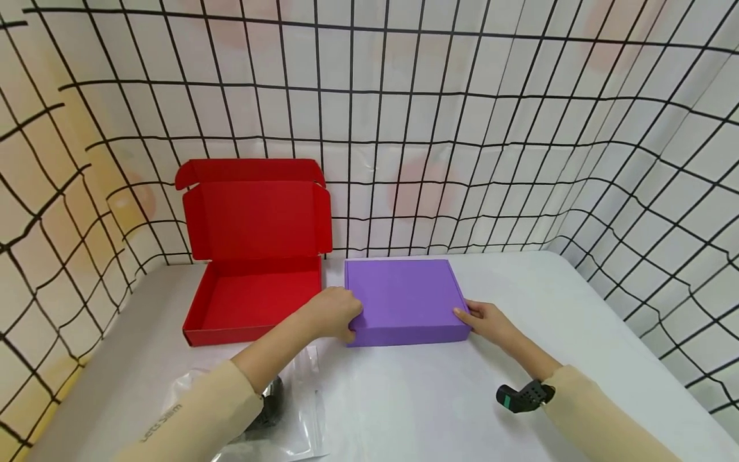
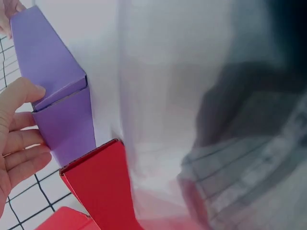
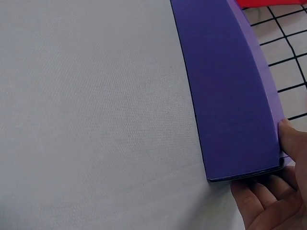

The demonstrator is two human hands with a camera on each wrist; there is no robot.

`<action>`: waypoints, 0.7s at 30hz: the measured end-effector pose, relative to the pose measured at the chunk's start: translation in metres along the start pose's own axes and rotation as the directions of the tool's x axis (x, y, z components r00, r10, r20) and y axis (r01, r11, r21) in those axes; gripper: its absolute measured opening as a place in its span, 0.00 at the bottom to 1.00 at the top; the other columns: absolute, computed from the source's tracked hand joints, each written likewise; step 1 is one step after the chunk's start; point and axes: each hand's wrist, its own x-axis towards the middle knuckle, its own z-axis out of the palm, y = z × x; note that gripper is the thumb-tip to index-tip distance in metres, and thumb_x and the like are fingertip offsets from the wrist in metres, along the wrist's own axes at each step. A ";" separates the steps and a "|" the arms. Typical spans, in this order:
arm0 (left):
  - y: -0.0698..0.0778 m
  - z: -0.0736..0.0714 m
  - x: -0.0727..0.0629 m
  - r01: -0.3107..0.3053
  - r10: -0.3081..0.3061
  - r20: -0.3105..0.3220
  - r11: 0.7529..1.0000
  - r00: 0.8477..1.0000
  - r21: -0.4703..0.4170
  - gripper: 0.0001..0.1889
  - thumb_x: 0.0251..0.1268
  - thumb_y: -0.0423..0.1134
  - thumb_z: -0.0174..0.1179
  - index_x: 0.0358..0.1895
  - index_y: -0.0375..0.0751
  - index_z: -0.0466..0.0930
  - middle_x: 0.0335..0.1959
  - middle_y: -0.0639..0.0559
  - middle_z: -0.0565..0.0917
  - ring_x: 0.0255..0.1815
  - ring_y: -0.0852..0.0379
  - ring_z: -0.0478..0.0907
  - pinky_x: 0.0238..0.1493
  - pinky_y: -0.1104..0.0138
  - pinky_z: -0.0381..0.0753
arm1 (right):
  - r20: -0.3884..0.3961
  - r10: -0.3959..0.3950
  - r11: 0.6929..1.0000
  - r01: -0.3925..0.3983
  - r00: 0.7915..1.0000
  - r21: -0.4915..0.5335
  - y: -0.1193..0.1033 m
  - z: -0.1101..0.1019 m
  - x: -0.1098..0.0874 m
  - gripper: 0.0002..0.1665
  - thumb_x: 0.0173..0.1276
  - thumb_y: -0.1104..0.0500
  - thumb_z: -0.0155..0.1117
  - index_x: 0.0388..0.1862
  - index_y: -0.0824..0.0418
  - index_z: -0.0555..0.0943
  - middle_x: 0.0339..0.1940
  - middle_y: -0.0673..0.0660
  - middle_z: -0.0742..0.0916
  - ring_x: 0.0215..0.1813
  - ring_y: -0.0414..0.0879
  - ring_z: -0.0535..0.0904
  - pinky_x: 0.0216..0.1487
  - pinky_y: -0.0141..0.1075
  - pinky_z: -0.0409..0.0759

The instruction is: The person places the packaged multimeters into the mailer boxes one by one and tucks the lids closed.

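Observation:
A closed purple cardboard box (image 1: pixel 407 295) lies flat on the white table, with a hand at each side of it. My left hand (image 1: pixel 335 313) grips its left end; the left wrist view shows the thumb on the lid's edge and the fingers (image 2: pixel 26 160) against the side wall. At the opposite end, my right hand (image 1: pixel 489 323) holds the near right corner. Its thumb (image 3: pixel 289 136) lies on the top edge, and the other fingers curl at the end wall, partly hidden. An open red cardboard box (image 1: pixel 262 298) stands just left of the purple one, lid raised.
A clear plastic bag (image 1: pixel 306 410) with a dark object inside lies at the front left, partly under the left forearm. Black wire grid panels (image 1: pixel 456 138) enclose the back and sides of the white table (image 1: pixel 416 398). A black device (image 1: pixel 524 396) sits at the right wrist.

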 end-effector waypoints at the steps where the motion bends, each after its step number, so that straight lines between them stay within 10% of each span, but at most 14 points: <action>1: 0.001 0.000 0.001 0.000 0.000 0.007 1.000 1.000 0.011 0.10 0.44 0.45 0.69 0.28 0.45 0.81 0.18 0.57 0.78 0.22 0.61 0.71 0.29 0.69 0.74 | 0.002 -0.001 1.000 0.001 1.000 0.001 0.000 0.000 0.000 0.39 0.70 0.47 0.52 0.65 0.78 0.59 0.58 0.73 0.74 0.57 0.62 0.74 0.50 0.44 0.78; 21: 0.003 0.005 -0.002 -0.075 0.079 -0.021 0.983 0.997 0.169 0.13 0.43 0.47 0.71 0.30 0.45 0.82 0.20 0.55 0.81 0.23 0.59 0.78 0.32 0.70 0.79 | 0.014 0.004 0.999 -0.004 1.000 0.038 0.003 -0.001 0.001 0.40 0.69 0.47 0.53 0.66 0.77 0.58 0.60 0.74 0.72 0.59 0.62 0.73 0.51 0.45 0.77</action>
